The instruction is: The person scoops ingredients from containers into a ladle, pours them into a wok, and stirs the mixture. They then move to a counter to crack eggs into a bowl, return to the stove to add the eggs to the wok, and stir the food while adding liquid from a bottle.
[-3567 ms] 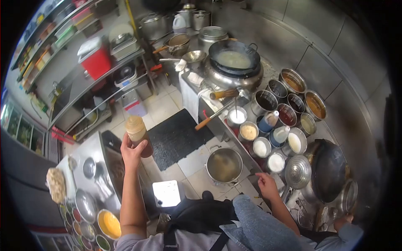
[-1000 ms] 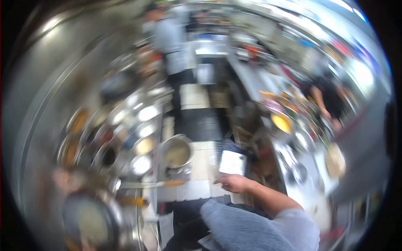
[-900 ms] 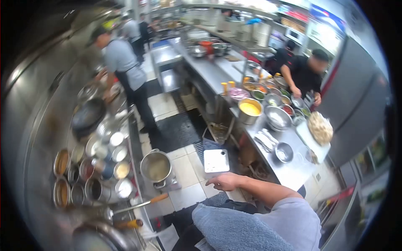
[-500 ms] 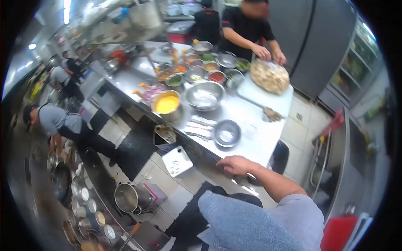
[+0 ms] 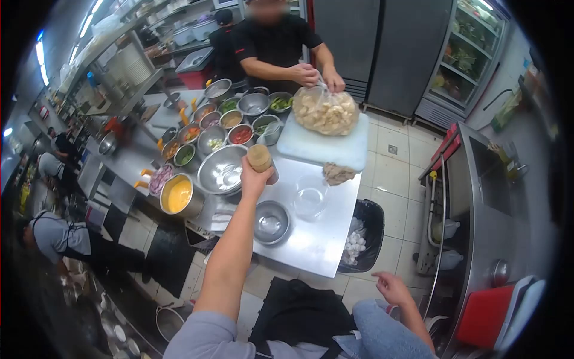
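Note:
My left hand (image 5: 253, 180) reaches forward over the steel table, fingers wrapped around a clear bottle with a tan top (image 5: 259, 157). Just left of it sits a large steel mixing bowl (image 5: 206, 173); a smaller steel bowl (image 5: 271, 222) is nearer to me. A clear round container (image 5: 311, 197) stands to the right of these. Off the table's right side, my right hand (image 5: 393, 289) hangs in the air with its index finger stretched out and nothing in it. A blue-grey towel (image 5: 379, 329) lies by my right forearm.
Across the table, a person in black handles a plastic bag of pale chunks (image 5: 326, 112) on a white cutting board (image 5: 320, 146). Several ingredient bowls and a pot of yellow liquid (image 5: 179, 195) stand left. A lined bin (image 5: 371, 233) stands beside the table.
My view has turned right. My left hand has come into view, holding the bottle over the table. My right hand has moved from the table's front edge to the right.

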A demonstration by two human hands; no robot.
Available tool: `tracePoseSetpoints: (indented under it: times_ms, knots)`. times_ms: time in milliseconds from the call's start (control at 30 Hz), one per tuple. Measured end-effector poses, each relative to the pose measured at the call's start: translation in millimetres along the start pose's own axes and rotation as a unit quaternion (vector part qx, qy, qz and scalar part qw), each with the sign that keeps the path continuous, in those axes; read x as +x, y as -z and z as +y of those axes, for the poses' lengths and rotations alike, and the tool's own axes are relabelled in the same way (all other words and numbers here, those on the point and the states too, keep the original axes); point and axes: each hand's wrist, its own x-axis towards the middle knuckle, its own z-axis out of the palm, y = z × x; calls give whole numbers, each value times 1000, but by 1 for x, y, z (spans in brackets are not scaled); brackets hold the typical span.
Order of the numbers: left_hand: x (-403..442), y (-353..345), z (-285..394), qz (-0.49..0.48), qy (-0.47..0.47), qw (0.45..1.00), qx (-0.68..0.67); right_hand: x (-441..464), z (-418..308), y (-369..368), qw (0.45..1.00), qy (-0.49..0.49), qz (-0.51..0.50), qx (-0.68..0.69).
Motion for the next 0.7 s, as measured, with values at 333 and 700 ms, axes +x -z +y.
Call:
tracePoseSetpoints:
  times_ms: [333,700]
  knots:
    - [49,-69,-81,-72,129,980,133,-28,43,-24,984,-151,-56,75]
    - [-152,228,-39,-78,220,972,-13,88,-144,70,697,385,-495,348]
